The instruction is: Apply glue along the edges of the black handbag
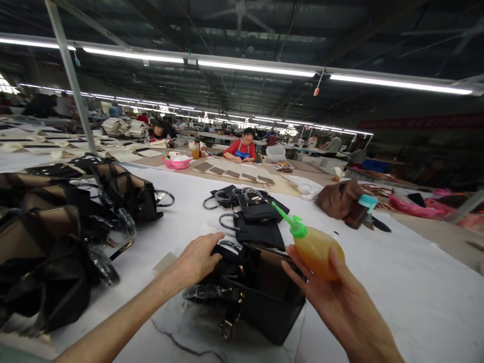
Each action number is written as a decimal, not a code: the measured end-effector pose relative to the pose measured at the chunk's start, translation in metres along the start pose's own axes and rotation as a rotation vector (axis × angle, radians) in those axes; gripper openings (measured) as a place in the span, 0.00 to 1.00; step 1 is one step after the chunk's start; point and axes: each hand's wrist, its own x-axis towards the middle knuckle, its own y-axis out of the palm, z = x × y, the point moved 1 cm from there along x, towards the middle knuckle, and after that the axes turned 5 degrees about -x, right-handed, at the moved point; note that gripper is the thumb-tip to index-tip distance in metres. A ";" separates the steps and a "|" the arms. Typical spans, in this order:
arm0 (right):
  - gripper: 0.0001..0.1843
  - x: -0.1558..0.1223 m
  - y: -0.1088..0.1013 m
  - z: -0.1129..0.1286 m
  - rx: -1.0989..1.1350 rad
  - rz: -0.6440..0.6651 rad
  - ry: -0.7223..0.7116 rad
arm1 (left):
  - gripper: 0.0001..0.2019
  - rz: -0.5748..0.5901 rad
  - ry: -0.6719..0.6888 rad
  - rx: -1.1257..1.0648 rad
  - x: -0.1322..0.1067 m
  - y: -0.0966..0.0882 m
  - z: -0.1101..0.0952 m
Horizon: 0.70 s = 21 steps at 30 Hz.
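Note:
My right hand (pixel 340 302) is wrapped round a squeeze bottle (pixel 319 252) of amber liquid. Its bright green nozzle tilts up and to the left, above the right side of a black handbag (pixel 264 307). The handbag lies on the white table in front of me, its tan inside showing, with gold fittings and plastic-wrapped handles. At the bag's far left edge is my left hand (pixel 198 257), thumb and index finger on either side of the black material; its other fingers are hidden. Just beyond lie more black bag pieces (pixel 260 229) with wrapped handles.
Several black handbags (pixel 49 242) crowd the table's left side. To the right stand a dark jar with a turquoise lid (pixel 361 212) and a brown bundle (pixel 336 196). Across the table a person in red (pixel 242 148) sits behind flat pieces, near a pink basin (pixel 177 162).

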 end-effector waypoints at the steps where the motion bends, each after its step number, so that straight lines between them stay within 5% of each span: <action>1: 0.19 0.001 0.000 0.000 -0.005 -0.004 -0.012 | 0.22 0.035 0.021 0.023 0.004 -0.001 0.000; 4: 0.20 0.003 -0.002 -0.002 -0.022 -0.013 -0.049 | 0.11 0.103 0.077 0.089 0.013 -0.003 0.003; 9: 0.25 0.003 -0.006 -0.003 -0.018 -0.015 -0.062 | 0.11 0.003 -0.070 0.430 0.013 0.001 0.006; 15: 0.30 0.005 -0.008 -0.003 0.005 -0.037 -0.060 | 0.16 -0.049 -0.128 0.531 0.016 0.011 0.001; 18: 0.30 0.007 -0.008 -0.003 -0.002 -0.055 -0.067 | 0.20 -0.098 0.002 0.516 0.016 0.008 -0.006; 21: 0.28 0.008 -0.008 -0.005 -0.002 -0.044 -0.069 | 0.20 -0.076 0.350 0.348 0.007 0.003 -0.024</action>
